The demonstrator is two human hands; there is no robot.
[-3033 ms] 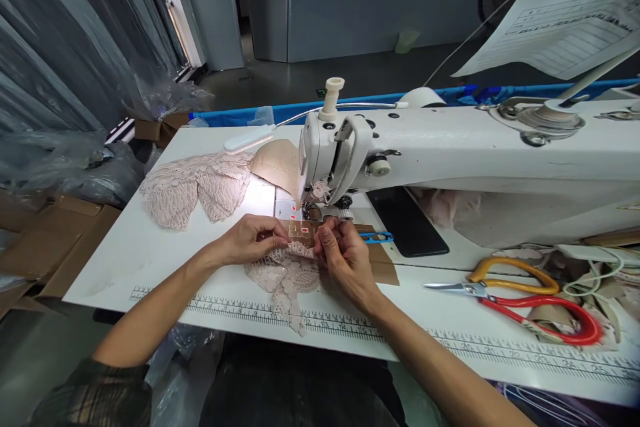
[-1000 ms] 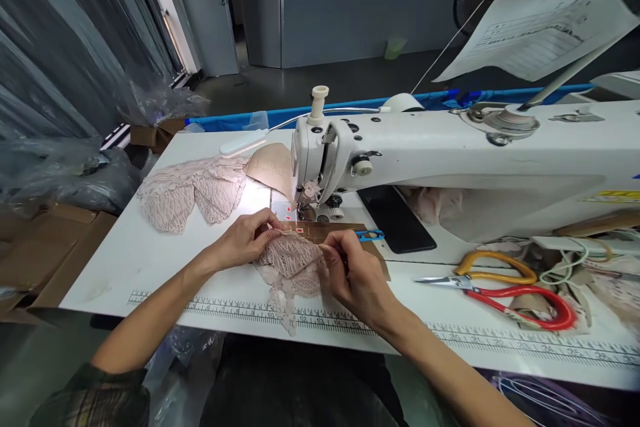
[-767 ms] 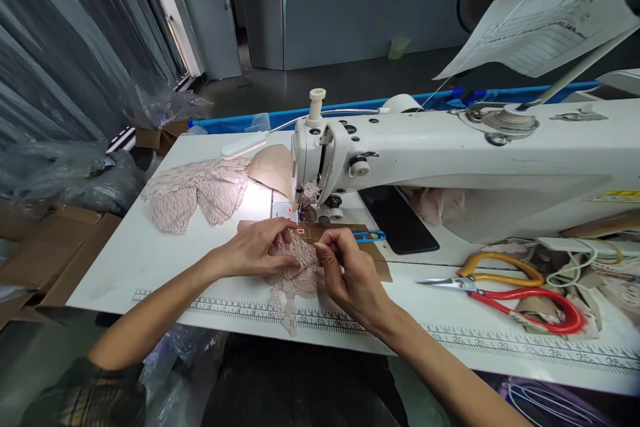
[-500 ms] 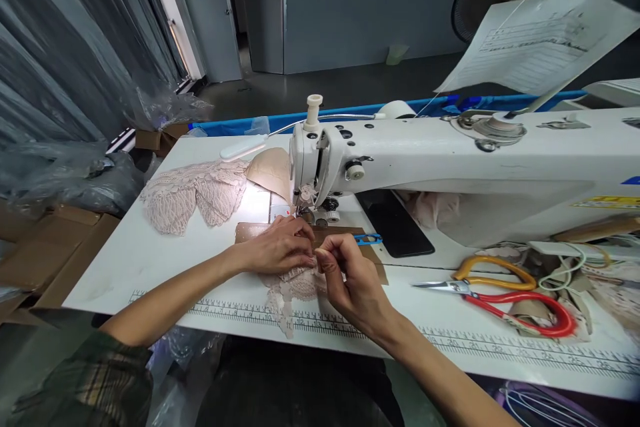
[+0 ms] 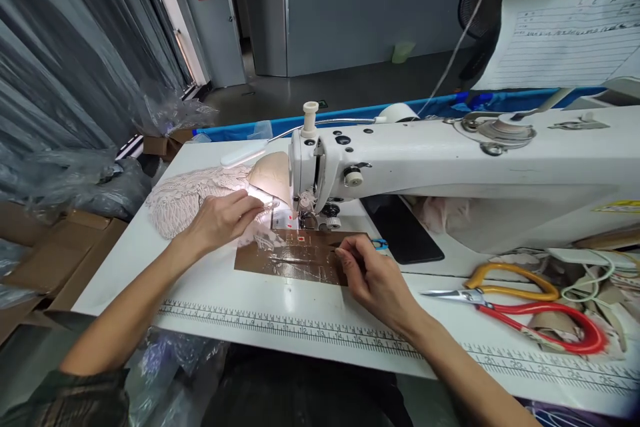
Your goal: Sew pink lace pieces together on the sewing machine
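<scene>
My left hand is closed in a pinch on a piece of pale pink lace, left of the sewing machine's needle area. The lace hangs from the fingertips over the left edge of a shiny brown plate. At the plate's right side, my right hand is closed around small thread snips with a blue handle. Their dark tip points left beyond my fingers; the middle is hidden by the hand. The white sewing machine stands just behind both hands.
Folded pink lace and a beige cup lie left of the machine head. A black phone rests under its arm. Large scissors with red and yellow handles lie right, beside fabric scraps. A printed ruler runs along the front edge.
My left hand has moved left and away from me with the lace, uncovering the brown plate. My right hand has moved slightly right and taken hold of the thread snips.
</scene>
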